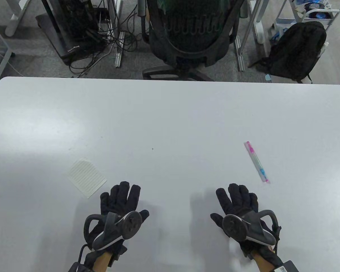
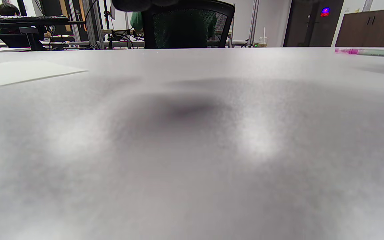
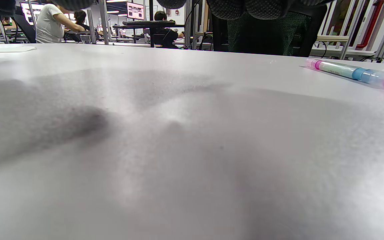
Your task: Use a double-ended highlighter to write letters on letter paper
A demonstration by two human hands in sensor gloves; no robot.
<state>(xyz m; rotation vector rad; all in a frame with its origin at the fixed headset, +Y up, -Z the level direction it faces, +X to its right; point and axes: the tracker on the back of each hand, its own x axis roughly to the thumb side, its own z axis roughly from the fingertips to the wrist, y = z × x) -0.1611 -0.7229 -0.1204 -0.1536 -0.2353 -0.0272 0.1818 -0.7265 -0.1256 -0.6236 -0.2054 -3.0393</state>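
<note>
Both gloved hands, the left hand (image 1: 121, 199) and right hand (image 1: 238, 199), are laid flat at lower centre, fingers straight and slightly spread, nothing held. Right of centre the highlighter (image 1: 256, 162) is seen; the letter paper (image 1: 87, 177) lies lower left on the table (image 1: 170, 113).

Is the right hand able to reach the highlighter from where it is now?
Probably yes. The highlighter lies alone on the table, just ahead and to the right of the open right hand, and nothing stands between them.
</note>
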